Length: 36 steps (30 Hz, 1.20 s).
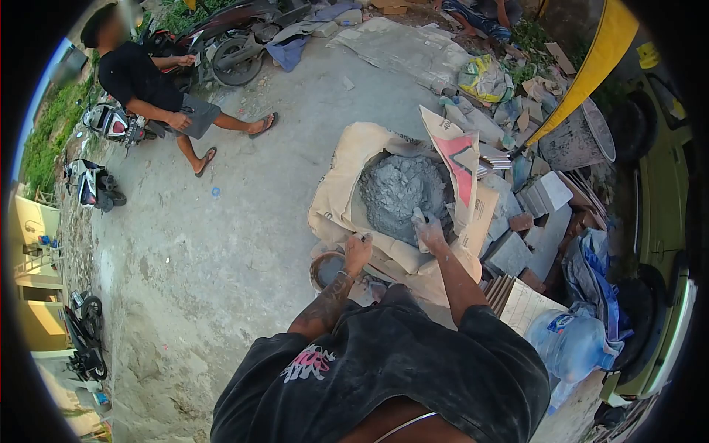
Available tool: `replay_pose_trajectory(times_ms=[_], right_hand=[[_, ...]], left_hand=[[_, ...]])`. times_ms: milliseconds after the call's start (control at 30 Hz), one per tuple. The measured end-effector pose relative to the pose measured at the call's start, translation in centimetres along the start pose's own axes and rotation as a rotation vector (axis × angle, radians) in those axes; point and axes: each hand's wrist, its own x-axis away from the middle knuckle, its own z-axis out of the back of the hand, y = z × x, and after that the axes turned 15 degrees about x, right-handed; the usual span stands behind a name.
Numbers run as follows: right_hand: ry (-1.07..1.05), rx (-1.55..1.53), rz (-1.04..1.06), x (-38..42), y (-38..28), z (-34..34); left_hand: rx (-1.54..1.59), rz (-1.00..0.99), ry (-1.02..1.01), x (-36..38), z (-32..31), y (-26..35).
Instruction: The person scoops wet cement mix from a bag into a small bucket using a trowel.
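An open brown paper cement bag [336, 184] with folded-down edges stands in front of me, and loose grey cement powder [402, 188] fills it. My left hand [359, 253] is closed at the bag's near left edge, seemingly gripping the paper. My right hand [430, 233], coated in grey dust, reaches over the near side to the powder. Its fingers are bunched around something pale that I cannot make out. Below my left hand, a round bucket [326, 272] with grey contents stands beside the bag, partly hidden by my forearm.
Broken blocks and tiles [546, 193] are heaped on the right, near a large water bottle [565, 343] and a green vehicle [661, 192]. A person [144, 81] walks at the upper left near motorbikes [236, 55]. Another person [484, 15] is at the top. Concrete ground [214, 244] spreads left.
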Motion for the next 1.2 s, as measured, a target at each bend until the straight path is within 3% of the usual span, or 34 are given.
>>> replay_pose_trajectory(times_ms=[67,133,267,300,367,500,633,800,900,1000,1200], right_hand=[[-0.081,-0.257,-0.037,0.3,0.0,0.1],[-0.089,-0.258,-0.039,1.2,-0.4,0.0],[-0.077,-0.193,0.0,2.0,-2.3,0.6],[-0.081,-0.179,-0.008,2.5,-2.5,0.9],[-0.042,-0.12,0.136,2.8,-3.6,1.6],[-0.018,-0.046,0.202,3.9,-6.0,3.0],[-0.139,-0.052,0.145,6.1,-8.9,4.3],[-0.208,0.104,0.222,7.3,-9.7,4.7],[-0.206,0.116,0.271,8.2,-9.8,4.3],[-0.214,0.154,0.334,10.4,-11.2,3.7],[-0.447,0.147,0.193,14.7,-13.5,-0.1]], left_hand=[[-0.038,0.019,0.007,-0.2,0.3,-0.6],[0.014,0.085,-0.116,0.4,1.5,0.3],[0.01,0.123,-0.131,0.0,1.2,-3.4],[0.038,0.135,-0.224,0.1,1.2,-4.0],[0.079,0.142,-0.31,0.1,1.1,-6.1],[0.092,0.109,-0.15,4.2,4.2,-7.4],[-0.05,0.391,0.119,11.2,8.8,-17.5],[-0.161,0.828,0.372,24.2,13.0,-22.5],[-0.149,0.854,0.414,29.5,12.1,-24.4],[0.068,0.985,0.477,32.8,9.4,-25.9],[0.271,1.015,0.511,33.7,6.1,-26.9]])
